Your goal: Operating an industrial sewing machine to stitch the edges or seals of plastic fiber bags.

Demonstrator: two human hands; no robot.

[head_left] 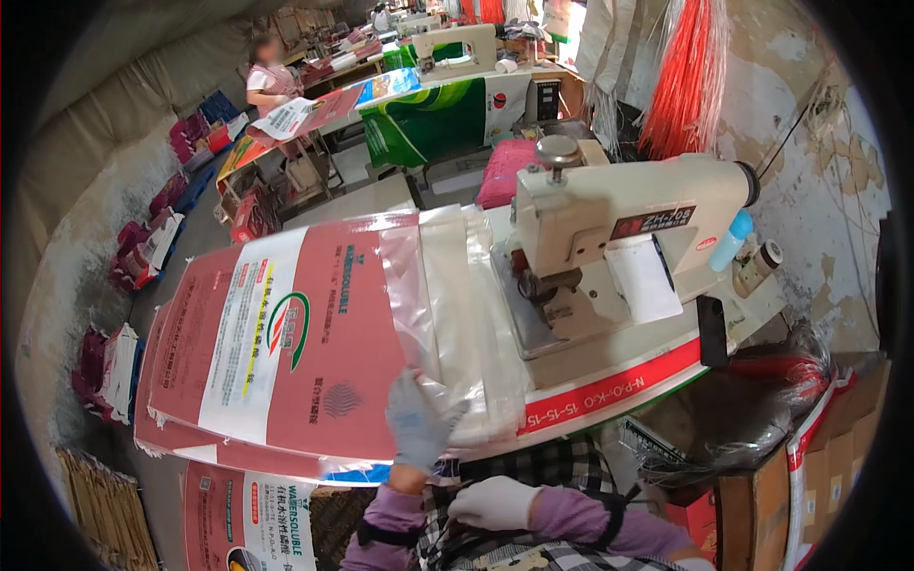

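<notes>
A stack of printed woven sacks point(357, 285), dusty red with a white band, lies left of the sewing machine point(619, 219). Clear plastic liners point(452, 314) stick out of their right ends. My left hand point(419, 423), in a grey glove, lies on the stack's near right part, where sack meets liner. Its fingers are stretched out, with the thumb apart. Close to my body, over a black-and-white checked apron point(552, 466), my right hand point(495, 502) is in a white glove. Its fingers curl under, hiding whatever may be in them.
A white cloth or paper point(645, 278) and a blue bottle point(731, 240) are at the machine. Red and white strands point(681, 86) hang behind. Cardboard boxes point(828, 466) stand at right. Folded sack bundles point(107, 371) line the left wall. Another person point(271, 81) stands at a farther table.
</notes>
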